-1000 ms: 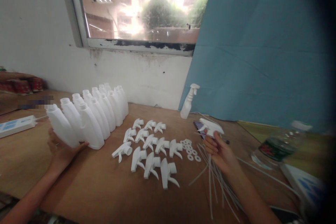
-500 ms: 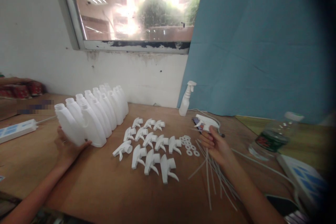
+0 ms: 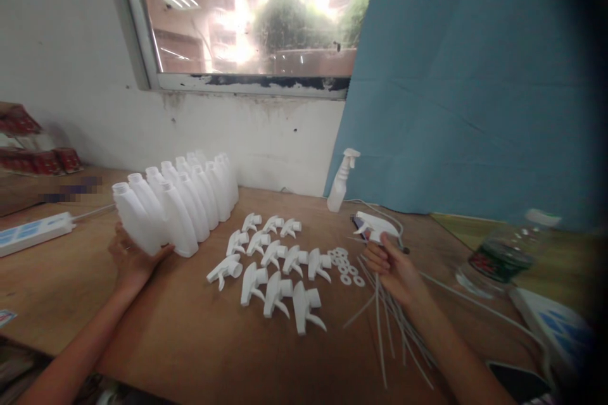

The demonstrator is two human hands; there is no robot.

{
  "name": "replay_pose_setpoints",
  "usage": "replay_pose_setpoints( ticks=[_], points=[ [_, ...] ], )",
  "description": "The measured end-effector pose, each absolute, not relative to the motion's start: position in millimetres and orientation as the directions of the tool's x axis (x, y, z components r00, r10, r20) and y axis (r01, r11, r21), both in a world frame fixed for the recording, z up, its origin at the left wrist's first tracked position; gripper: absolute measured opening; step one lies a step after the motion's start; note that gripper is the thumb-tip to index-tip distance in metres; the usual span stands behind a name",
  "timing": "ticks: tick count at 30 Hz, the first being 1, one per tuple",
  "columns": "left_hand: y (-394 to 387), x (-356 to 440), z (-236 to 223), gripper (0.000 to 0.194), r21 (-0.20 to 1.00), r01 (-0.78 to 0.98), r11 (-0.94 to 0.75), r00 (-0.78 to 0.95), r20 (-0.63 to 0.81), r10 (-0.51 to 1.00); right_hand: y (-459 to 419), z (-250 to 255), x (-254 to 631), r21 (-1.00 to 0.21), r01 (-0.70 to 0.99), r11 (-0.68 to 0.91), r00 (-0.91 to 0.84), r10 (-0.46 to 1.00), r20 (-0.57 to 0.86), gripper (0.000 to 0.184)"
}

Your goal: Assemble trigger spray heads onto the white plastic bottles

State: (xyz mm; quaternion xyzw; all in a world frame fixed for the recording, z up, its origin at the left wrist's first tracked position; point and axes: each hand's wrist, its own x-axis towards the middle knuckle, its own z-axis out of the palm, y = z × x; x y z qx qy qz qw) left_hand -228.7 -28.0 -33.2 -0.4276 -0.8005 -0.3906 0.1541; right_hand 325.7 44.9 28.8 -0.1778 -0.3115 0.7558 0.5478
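Note:
My left hand [image 3: 130, 259] is wrapped round the bottom of a white plastic bottle [image 3: 135, 220], the nearest one in two rows of open-necked white bottles [image 3: 194, 196] standing on the wooden table [image 3: 190, 335]. My right hand [image 3: 392, 269] grips a white trigger sprayer head [image 3: 377, 226] with a thin tube hanging from it, held just above the table. Between the hands lie several loose white trigger heads [image 3: 273, 266] and several small white washers [image 3: 344, 264]. Under my right hand lie thin white dip tubes [image 3: 394, 329].
An assembled spray bottle [image 3: 342, 180] stands against the blue cloth [image 3: 475, 76] at the back. A clear water bottle [image 3: 506, 256] lies at the right beside a white box [image 3: 555, 326]. A power strip [image 3: 33, 233] lies at the left. A dark phone [image 3: 517, 383] lies near my right forearm.
My left hand has drawn the nearest bottle slightly right and toward the row. My right hand keeps the trigger head in nearly the same spot. The camera has shifted a little.

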Motion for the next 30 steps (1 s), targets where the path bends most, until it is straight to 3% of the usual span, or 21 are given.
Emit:
replay_pose_setpoints(
  ticks=[23,30],
  points=[
    [-11.6,-214.6,-22.5,0.130,0.613,0.690,0.386,-0.701,0.433,0.566,49.5,20.9,327.2,-0.655,-0.714,-0.245,-0.362,0.931,0.046,0.012],
    [-6.0,-216.6,-23.6,0.132,0.619,0.687,0.381,-0.710,0.458,0.535,48.0,23.7,326.7,-0.674,-0.701,-0.234,-0.342,0.939,0.029,0.015]
  ],
)
